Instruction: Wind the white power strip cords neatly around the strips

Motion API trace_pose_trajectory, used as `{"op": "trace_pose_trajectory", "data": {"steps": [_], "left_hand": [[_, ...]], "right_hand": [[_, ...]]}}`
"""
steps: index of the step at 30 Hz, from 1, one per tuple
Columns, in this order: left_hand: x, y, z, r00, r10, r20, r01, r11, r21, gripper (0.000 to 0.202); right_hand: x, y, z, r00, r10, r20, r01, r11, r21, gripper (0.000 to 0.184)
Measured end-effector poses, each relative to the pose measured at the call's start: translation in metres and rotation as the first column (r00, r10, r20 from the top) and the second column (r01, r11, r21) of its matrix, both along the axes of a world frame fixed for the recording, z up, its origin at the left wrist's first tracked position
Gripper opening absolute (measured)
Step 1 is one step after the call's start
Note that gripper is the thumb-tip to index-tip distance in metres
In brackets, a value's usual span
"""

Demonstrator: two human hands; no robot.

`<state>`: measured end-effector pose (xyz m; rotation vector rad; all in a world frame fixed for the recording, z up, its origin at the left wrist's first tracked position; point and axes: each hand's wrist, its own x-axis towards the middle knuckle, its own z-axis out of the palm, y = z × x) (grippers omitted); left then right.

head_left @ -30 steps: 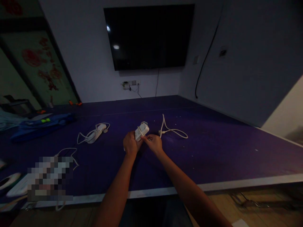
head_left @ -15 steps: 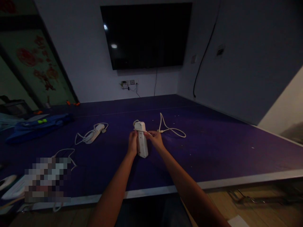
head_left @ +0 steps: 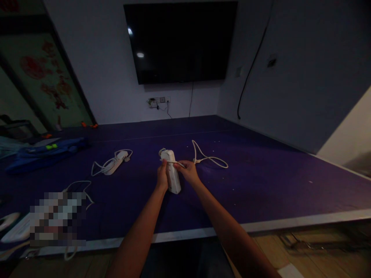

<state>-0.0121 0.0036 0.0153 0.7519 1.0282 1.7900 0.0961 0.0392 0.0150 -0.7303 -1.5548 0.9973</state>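
Both hands meet at the middle of a dark purple table (head_left: 261, 185), holding a white power strip (head_left: 171, 173) between them. The left hand (head_left: 162, 177) is closed around the strip's left flank, thumb pointing up along the casing; the right hand (head_left: 189, 172) pinches a run of the strip's white cord (head_left: 207, 158) where it crosses the upper casing, fingers curled tight on it. The strip points lengthwise away from the person, its near end low by the table; whether it touches the surface cannot be told. The casing looks like rigid moulded plastic, light enough for one hand, smooth and probably somewhat slippery, so a grasp across its long flat sides, as the left hand has it, seems the surest hold. The cord is limp and springy: beyond the right hand it trails off in a loose loop on the table and will likely uncoil unless kept taut, so it is best gripped close to the casing. To the left of the hands, well apart, lies a second power strip (head_left: 116, 161) with its cord bunched beside it; farther left rests a blue bundle (head_left: 46, 152).
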Motion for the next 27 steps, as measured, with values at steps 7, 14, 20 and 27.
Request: {"op": "trace_pose_trajectory", "data": {"steps": [7,14,20,27], "left_hand": [[-0.008,-0.004,0.01,0.958,0.254,-0.13,-0.251,0.967,0.041,0.054],[-0.032,-0.001,0.015,0.718,0.435,-0.544,-0.486,0.872,0.056,0.056],[-0.035,-0.008,0.017,0.361,0.405,-0.84,-0.615,0.78,0.111,0.062],[-0.027,-0.012,0.019,0.152,0.308,-0.939,-0.669,0.732,0.131,0.066]], "right_hand": [[0.012,0.009,-0.003,0.92,-0.113,0.374,0.054,0.985,0.166,0.041],[0.017,0.01,0.003,0.776,-0.251,0.578,0.042,0.936,0.35,0.022],[0.01,-0.001,0.006,0.739,-0.349,0.576,-0.005,0.852,0.523,0.024],[0.006,-0.01,0.003,0.634,-0.512,0.579,0.018,0.759,0.651,0.027]]}}
